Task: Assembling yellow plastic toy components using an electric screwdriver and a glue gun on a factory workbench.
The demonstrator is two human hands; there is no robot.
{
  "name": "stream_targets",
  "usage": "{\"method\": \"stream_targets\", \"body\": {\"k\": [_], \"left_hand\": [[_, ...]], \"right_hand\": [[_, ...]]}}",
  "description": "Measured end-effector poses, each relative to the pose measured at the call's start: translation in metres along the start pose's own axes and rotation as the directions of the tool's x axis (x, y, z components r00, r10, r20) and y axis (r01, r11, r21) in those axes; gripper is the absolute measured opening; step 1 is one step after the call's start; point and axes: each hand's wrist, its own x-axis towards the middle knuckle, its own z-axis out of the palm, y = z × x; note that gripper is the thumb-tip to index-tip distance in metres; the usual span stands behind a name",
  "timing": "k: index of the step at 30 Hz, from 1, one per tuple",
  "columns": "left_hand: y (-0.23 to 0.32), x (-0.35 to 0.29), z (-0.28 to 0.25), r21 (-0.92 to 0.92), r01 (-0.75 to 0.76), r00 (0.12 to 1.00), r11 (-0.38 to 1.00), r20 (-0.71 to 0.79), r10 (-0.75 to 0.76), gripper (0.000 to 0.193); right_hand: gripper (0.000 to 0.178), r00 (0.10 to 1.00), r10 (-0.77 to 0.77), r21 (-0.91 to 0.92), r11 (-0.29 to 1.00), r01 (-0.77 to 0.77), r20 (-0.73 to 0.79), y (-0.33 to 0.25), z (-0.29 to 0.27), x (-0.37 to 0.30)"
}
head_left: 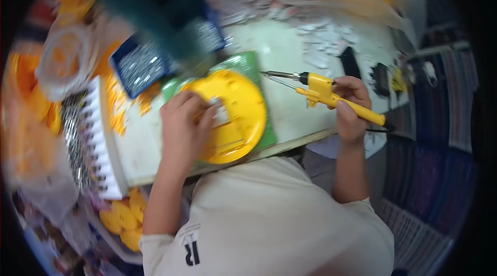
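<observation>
A round yellow plastic shell [248, 126] lies on a green mat [268, 133] at the table's front edge. Over its left part is my left hand [185, 121], thumb and fingers drawn together in a pinch. What lies between those fingertips is hidden. A small white part [221, 113] rests on the shell right beside them. To the right, my right hand [352, 105] grips a yellow soldering gun [320, 90], its metal tip pointing left toward the shell but apart from it.
Above the shell looms a dark, blurred machine arm [160, 12]. Blue bins [140, 66] hold small metal parts. A white toothed rack [106, 136] stands left, near loose yellow pieces [115, 102]. White parts [323, 43] lie at the back; yellow discs [124, 216] fill a container lower left.
</observation>
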Motion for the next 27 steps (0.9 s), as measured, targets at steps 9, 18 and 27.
{"method": "stream_targets", "body": {"k": [9, 18, 27], "left_hand": [[-0.001, -0.004, 0.000, -0.021, 0.054, 0.999, 0.998, 0.001, -0.054, 0.014], [0.005, -0.003, 0.002, -0.042, 0.095, 0.994, 0.995, 0.051, -0.092, 0.013], [0.007, -0.003, 0.002, -0.046, 0.091, 0.995, 0.995, 0.033, -0.089, 0.012]], "right_hand": [[0.032, 0.548, -0.387, -0.330, 0.922, 0.204, -0.742, 0.005, -0.124, -0.025], [0.022, 0.275, -0.247, -0.234, 0.969, 0.081, -0.929, 0.022, -0.193, -0.041], [0.024, 0.419, -0.005, -0.013, 1.000, -0.016, -0.908, 0.017, -0.206, -0.010]]}}
